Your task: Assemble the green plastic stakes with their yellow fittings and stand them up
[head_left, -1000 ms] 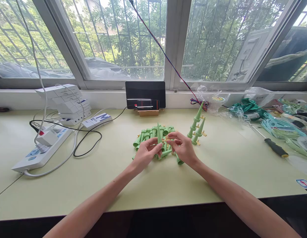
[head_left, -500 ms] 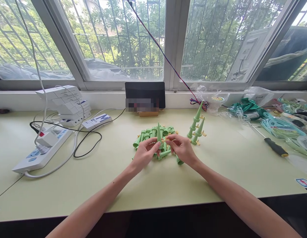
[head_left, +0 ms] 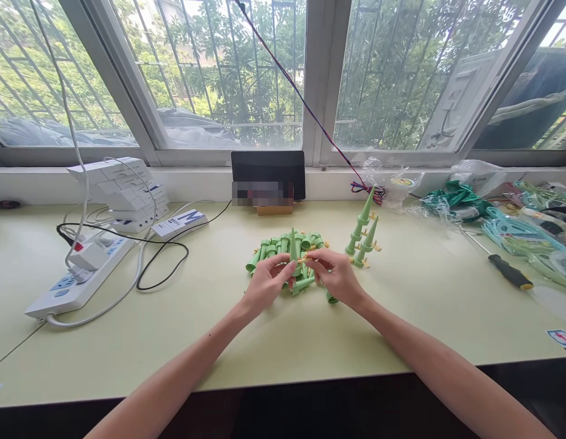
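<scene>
My left hand is closed around the lower part of a green plastic watering spike, its point upward. My right hand pinches a small yellow valve at the spike's right side; the fingers hide most of it, and I cannot tell how deep it sits. Behind and below the hands lies a pile of green spikes, some with yellow pieces among them. To the right, stacked green spikes with yellow valves stand upright in two leaning columns.
A screwdriver and plastic-bagged parts lie at the right. On the left are a power strip, a black cable and stacked white boxes. A black tablet leans at the back below the window.
Both hands stay in nearly the same place. The right fingers have shifted slightly at the yellow valve, and the spike has turned a little in the left hand.
</scene>
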The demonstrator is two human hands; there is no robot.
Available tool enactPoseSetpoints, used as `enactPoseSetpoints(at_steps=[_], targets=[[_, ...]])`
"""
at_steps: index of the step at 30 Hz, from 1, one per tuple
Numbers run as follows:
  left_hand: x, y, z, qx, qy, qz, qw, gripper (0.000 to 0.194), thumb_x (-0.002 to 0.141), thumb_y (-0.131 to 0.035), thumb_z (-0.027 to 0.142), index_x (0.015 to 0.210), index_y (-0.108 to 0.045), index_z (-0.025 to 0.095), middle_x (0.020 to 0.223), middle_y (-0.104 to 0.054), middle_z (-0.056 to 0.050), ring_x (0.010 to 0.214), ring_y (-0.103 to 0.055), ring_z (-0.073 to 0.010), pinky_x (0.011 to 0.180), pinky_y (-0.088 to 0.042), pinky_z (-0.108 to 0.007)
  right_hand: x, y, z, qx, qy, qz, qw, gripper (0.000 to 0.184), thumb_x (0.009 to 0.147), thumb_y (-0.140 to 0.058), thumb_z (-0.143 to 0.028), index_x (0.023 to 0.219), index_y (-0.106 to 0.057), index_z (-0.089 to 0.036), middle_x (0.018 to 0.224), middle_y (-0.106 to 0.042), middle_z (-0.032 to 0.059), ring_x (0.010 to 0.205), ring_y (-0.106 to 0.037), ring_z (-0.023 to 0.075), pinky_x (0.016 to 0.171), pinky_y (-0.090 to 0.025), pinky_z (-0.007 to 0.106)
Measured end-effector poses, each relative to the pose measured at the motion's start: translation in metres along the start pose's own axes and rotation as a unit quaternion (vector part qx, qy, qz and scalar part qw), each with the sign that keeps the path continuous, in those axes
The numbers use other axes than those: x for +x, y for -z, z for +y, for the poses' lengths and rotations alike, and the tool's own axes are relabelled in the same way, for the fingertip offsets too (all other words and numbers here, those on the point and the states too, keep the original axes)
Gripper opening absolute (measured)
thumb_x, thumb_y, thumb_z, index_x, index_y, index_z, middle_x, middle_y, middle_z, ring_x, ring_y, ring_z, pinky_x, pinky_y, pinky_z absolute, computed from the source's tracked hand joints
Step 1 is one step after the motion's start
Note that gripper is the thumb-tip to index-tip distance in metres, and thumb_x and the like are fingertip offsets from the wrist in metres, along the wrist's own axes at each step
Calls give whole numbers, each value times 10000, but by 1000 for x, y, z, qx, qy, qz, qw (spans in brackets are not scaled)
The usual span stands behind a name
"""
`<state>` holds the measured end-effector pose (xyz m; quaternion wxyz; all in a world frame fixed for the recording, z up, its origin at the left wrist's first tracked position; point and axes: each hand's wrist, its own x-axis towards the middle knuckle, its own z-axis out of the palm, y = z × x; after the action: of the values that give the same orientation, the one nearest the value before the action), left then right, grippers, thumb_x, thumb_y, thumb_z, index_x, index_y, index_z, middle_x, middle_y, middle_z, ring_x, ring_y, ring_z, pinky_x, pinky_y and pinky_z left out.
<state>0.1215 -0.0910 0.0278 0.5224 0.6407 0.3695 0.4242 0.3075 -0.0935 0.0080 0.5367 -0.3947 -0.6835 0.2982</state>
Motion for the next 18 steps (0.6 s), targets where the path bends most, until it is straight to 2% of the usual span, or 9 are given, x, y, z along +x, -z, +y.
enactPoseSetpoints(at_steps=[8,13,18], targets=[[0,1,0,19,10,-12,1000,276,852,-643,436,849,-614,162,775,-607,-19,584,-571,-116,554,-451,-233,0,0,0,-11,1,-8,1000,155,896,-600,-314,890,-672,-176,691,-620,12,476,-527,112,482,-438,254],[1,3,-4,41,-8,-19,999,254,862,-632,420,867,-605,168,725,-588,-11,580,-544,-116,571,-463,-246,0,0,0,-20,1,-19,1000,139,899,-585,-295,877,-655,-177,672,-613,4,465,-518,107,494,-444,251],[1,3,-9,69,-18,0,997,251,853,-634,420,873,-586,174,675,-533,4,576,-542,-131,582,-499,-275,0,1,-1,-26,1,-28,999,120,900,-567,-266,862,-641,-179,651,-596,-9,460,-515,103,492,-440,240]])
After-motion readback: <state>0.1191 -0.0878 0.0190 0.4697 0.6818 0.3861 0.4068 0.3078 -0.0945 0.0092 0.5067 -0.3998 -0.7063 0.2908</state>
